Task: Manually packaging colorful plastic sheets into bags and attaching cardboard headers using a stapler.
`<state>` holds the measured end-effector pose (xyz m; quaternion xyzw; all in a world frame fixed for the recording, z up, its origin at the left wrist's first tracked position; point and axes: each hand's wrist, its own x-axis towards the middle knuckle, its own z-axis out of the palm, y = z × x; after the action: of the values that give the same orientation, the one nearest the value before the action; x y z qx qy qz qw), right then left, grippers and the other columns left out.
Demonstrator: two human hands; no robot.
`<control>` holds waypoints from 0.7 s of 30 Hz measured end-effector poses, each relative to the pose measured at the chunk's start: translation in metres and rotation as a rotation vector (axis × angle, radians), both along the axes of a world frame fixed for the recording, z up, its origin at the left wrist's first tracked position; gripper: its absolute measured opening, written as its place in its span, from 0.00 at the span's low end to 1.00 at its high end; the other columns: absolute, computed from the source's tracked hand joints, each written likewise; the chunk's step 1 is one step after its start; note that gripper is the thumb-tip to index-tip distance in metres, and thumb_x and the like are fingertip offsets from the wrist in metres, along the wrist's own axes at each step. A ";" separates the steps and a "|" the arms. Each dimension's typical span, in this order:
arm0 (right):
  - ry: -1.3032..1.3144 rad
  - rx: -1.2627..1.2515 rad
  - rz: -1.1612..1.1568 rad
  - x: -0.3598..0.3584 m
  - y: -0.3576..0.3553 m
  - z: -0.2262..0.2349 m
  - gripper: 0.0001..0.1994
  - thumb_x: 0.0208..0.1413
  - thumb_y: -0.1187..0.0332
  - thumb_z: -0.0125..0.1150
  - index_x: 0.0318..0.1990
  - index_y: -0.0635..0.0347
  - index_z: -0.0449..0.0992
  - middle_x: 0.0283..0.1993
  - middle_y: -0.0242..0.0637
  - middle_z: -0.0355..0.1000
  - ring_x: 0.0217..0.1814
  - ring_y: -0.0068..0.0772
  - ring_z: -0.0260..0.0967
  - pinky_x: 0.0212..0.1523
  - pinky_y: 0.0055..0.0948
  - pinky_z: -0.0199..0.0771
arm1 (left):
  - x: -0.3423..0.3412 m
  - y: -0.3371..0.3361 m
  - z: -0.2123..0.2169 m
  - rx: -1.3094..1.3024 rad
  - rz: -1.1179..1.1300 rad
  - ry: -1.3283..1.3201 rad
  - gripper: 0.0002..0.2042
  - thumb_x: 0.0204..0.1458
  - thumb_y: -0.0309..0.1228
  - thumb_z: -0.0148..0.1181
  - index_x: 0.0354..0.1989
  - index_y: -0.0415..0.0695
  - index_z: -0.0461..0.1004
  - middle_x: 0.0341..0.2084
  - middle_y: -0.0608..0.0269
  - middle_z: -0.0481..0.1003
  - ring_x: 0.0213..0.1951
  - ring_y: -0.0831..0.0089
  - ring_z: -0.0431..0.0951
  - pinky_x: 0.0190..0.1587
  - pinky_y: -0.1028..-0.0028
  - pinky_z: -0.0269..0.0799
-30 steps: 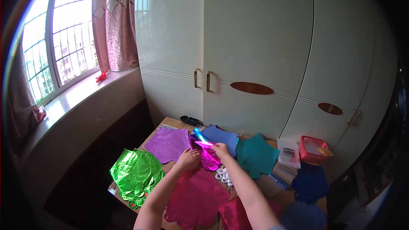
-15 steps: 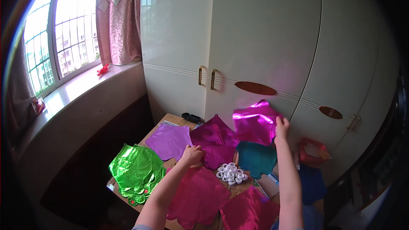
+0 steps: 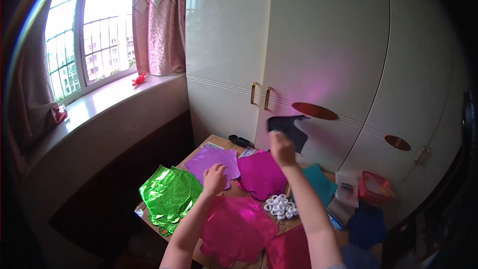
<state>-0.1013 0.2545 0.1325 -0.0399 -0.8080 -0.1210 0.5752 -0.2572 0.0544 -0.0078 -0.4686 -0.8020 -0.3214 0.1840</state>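
Note:
My right hand (image 3: pixel 283 149) is raised in front of the cabinet, closed on the edge of a foil sheet (image 3: pixel 293 130) that looks dark and blurred from this side. My left hand (image 3: pixel 215 177) is over the near edge of a lilac sheet (image 3: pixel 211 161), fingers loosely spread and holding nothing I can see. A bright magenta sheet (image 3: pixel 264 177) lies beyond it to the right. Between my forearms is a larger pinkish-red sheet (image 3: pixel 236 229) with a wavy edge. Beside my right forearm sits a pile of small white rings (image 3: pixel 280 206).
Cardboard (image 3: pixel 254 264) covers the table. A shiny green sheet (image 3: pixel 169 194) lies left, a teal sheet (image 3: pixel 318 184) and dark blue sheet (image 3: pixel 367 224) right. A red plastic basket (image 3: pixel 376 192) stands at right. The white cabinet (image 3: pixel 323 45) rises behind; a black object (image 3: pixel 239 141) lies near it.
My right hand has swung left with the foil sheet, which turned from shining magenta to dark. My left hand has loosened its fingers and lifted slightly. The view has shifted a little.

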 end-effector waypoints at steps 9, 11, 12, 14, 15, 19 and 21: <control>-0.482 0.263 0.186 -0.107 -0.075 -0.140 0.11 0.52 0.70 0.52 0.44 0.46 0.67 0.24 0.31 0.65 0.24 0.29 0.70 0.16 0.28 0.70 | -0.040 -0.069 -0.041 0.024 0.366 -0.126 0.16 0.44 0.29 0.54 0.45 0.49 0.73 0.39 0.59 0.74 0.50 0.63 0.71 0.52 0.60 0.61; -0.638 0.161 0.230 -0.114 -0.094 -0.147 0.06 0.52 0.69 0.52 0.39 0.49 0.69 0.26 0.33 0.66 0.29 0.32 0.74 0.22 0.29 0.74 | -0.037 -0.071 -0.045 -0.043 0.445 -0.083 0.16 0.45 0.30 0.53 0.44 0.50 0.73 0.39 0.61 0.75 0.50 0.66 0.71 0.52 0.60 0.59; -0.666 0.143 0.276 -0.119 -0.097 -0.153 0.05 0.52 0.69 0.52 0.37 0.50 0.70 0.26 0.33 0.67 0.31 0.32 0.74 0.25 0.30 0.75 | -0.037 -0.069 -0.048 -0.038 0.433 -0.095 0.15 0.45 0.30 0.53 0.44 0.50 0.73 0.39 0.62 0.75 0.50 0.66 0.71 0.51 0.60 0.59; -0.722 0.103 0.366 -0.127 -0.098 -0.164 0.03 0.52 0.69 0.51 0.33 0.52 0.71 0.27 0.33 0.67 0.33 0.33 0.74 0.31 0.31 0.76 | -0.039 -0.063 -0.050 -0.028 0.407 -0.117 0.15 0.45 0.30 0.52 0.44 0.51 0.73 0.40 0.64 0.75 0.49 0.68 0.71 0.50 0.61 0.58; -0.774 0.014 0.365 -0.129 -0.111 -0.162 0.03 0.51 0.69 0.52 0.29 0.53 0.71 0.30 0.33 0.69 0.36 0.34 0.74 0.38 0.30 0.75 | -0.041 -0.068 -0.053 -0.032 0.416 -0.125 0.15 0.45 0.30 0.52 0.43 0.51 0.73 0.40 0.65 0.75 0.49 0.68 0.71 0.50 0.61 0.57; -0.799 -0.029 0.391 -0.131 -0.125 -0.164 0.06 0.51 0.65 0.54 0.26 0.54 0.72 0.30 0.34 0.71 0.35 0.37 0.74 0.37 0.33 0.75 | -0.040 -0.067 -0.055 -0.009 0.421 -0.142 0.14 0.45 0.30 0.52 0.42 0.50 0.73 0.39 0.66 0.75 0.48 0.69 0.71 0.48 0.62 0.57; -0.816 -0.048 0.348 -0.138 -0.120 -0.173 0.07 0.51 0.64 0.55 0.27 0.55 0.74 0.31 0.36 0.72 0.36 0.39 0.74 0.37 0.35 0.75 | -0.038 -0.065 -0.054 0.002 0.416 -0.144 0.14 0.44 0.29 0.52 0.42 0.49 0.73 0.39 0.65 0.75 0.48 0.69 0.71 0.48 0.63 0.57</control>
<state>-0.2390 0.1345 -0.0408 0.1344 -0.9662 -0.0096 0.2197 -0.2955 -0.0106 -0.0613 -0.2687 -0.8922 -0.3099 0.1891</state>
